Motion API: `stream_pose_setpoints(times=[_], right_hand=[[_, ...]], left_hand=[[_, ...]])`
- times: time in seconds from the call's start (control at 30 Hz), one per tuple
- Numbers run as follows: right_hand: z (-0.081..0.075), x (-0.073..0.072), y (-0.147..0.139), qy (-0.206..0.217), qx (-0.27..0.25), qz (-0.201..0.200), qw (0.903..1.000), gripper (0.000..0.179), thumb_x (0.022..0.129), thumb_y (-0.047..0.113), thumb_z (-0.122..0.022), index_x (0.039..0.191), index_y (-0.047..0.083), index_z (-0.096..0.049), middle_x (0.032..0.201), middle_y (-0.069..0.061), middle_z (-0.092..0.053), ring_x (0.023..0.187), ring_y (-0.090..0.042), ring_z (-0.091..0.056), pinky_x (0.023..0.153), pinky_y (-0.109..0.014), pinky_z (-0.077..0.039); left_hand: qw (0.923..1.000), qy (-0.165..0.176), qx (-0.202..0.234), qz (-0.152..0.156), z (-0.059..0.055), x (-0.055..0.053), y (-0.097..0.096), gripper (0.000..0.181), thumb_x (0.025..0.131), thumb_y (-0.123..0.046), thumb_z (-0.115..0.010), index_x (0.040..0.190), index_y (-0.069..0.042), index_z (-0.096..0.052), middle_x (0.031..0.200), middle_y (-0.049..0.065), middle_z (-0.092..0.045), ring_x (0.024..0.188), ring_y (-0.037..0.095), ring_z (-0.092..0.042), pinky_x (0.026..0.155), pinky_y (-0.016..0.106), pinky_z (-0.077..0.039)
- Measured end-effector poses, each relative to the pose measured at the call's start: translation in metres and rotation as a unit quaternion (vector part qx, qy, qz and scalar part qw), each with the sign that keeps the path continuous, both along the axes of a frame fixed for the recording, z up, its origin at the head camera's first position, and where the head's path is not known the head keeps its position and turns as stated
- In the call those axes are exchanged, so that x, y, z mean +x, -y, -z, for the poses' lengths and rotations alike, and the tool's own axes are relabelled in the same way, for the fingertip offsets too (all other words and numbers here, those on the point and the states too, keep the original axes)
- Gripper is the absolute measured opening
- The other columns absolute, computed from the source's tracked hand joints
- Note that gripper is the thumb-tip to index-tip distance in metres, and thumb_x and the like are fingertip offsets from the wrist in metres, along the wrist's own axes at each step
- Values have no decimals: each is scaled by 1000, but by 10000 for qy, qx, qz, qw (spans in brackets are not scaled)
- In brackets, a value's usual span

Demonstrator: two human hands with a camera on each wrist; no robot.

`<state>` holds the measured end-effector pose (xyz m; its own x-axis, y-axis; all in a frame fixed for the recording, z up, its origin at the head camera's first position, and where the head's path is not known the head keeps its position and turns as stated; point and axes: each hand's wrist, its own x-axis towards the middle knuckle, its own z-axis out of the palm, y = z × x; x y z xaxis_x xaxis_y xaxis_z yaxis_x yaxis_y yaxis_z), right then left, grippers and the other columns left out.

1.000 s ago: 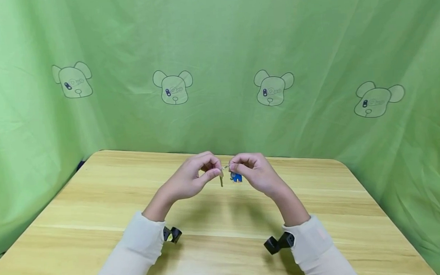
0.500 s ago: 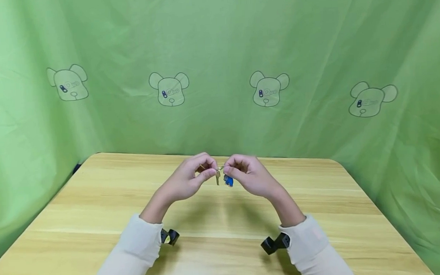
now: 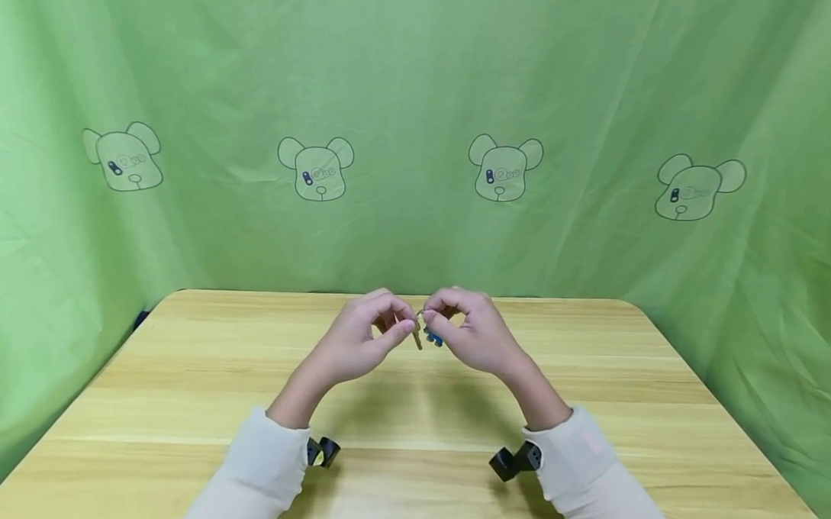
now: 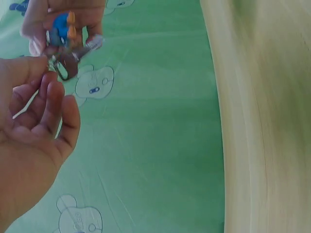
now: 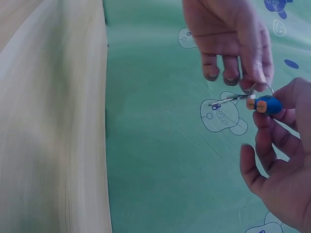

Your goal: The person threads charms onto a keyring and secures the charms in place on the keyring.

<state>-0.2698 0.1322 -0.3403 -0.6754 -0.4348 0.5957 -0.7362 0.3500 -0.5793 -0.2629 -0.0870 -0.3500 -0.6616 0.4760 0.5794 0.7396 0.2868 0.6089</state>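
Over the middle of the table both hands meet at a keychain with a blue charm (image 5: 270, 105), which has orange ends. My left hand (image 3: 359, 334) pinches the thin metal key ring (image 5: 265, 87) between thumb and fingertips. Just below those fingertips a brass-coloured key (image 3: 417, 339) hangs at a slant; the left wrist view shows the key (image 4: 70, 63) blurred. My right hand (image 3: 475, 335) pinches the keychain close to the charm, a few centimetres away. In the head view its fingers partly cover the blue charm (image 3: 433, 337). Exactly which link the right fingertips grip is hidden.
Below the hands lies a light wooden table (image 3: 423, 473) with rounded far corners. A green curtain (image 3: 409, 76) printed with bear heads surrounds it at the back and sides. Black wrist cameras stick out from the left cuff (image 3: 323, 451) and the right cuff (image 3: 515, 461).
The hands have drawn closer together, narrowing the gap between their fingertips. The blue charm has turned and shows less beside the right fingers. The key now hangs more tilted.
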Motion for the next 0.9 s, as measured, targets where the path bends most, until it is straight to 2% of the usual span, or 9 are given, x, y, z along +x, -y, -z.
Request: stream_pose_setpoints(times=[0.17, 0.3, 0.47, 0.67, 0.9], right_hand=[[1, -1, 4, -673, 214, 170, 9974, 12, 94, 9, -66, 86, 14, -73, 81, 9, -69, 79, -12, -59, 69, -32, -50], [1, -1, 3, -795, 263, 178, 9963, 12, 94, 7, -66, 86, 14, -73, 82, 8, -70, 79, -12, -59, 71, -32, -50], [1, -1, 3, -808, 256, 132, 9963, 10, 94, 8, -68, 88, 13, -74, 84, 6, -71, 81, -12, -60, 72, -33, -51], [0, 0, 3, -731, 205, 59, 9971, 11, 95, 9, -66, 89, 13, -73, 85, 7, -71, 82, -12, -60, 72, -35, -52], [-2, 1, 1, -705, 71, 87, 9975, 10, 95, 7, -66, 89, 11, -73, 86, 7, -72, 82, -13, -60, 71, -33, -50]], left_hand=[[9994, 0, 122, -332, 0, 4, -8, 4, 98, -10, -69, 98, -8, -72, 86, -2, -64, 70, 11, -58, 63, 28, -53], [9989, 236, 133, -377, 1, 4, -10, 5, 100, -11, -68, 99, -8, -72, 86, -1, -64, 74, 12, -59, 67, 28, -54], [9993, 307, -34, -195, 0, 3, -7, 7, 103, -12, -63, 101, -8, -69, 90, -1, -62, 79, 13, -58, 71, 28, -54], [9996, 127, -232, 50, -3, 3, 0, 5, 104, -11, -61, 102, -9, -66, 92, -3, -61, 81, 12, -59, 76, 29, -55], [9992, -54, -204, 331, -6, 3, 4, 6, 104, -12, -62, 102, -8, -66, 92, -3, -61, 81, 12, -59, 77, 29, -55]])
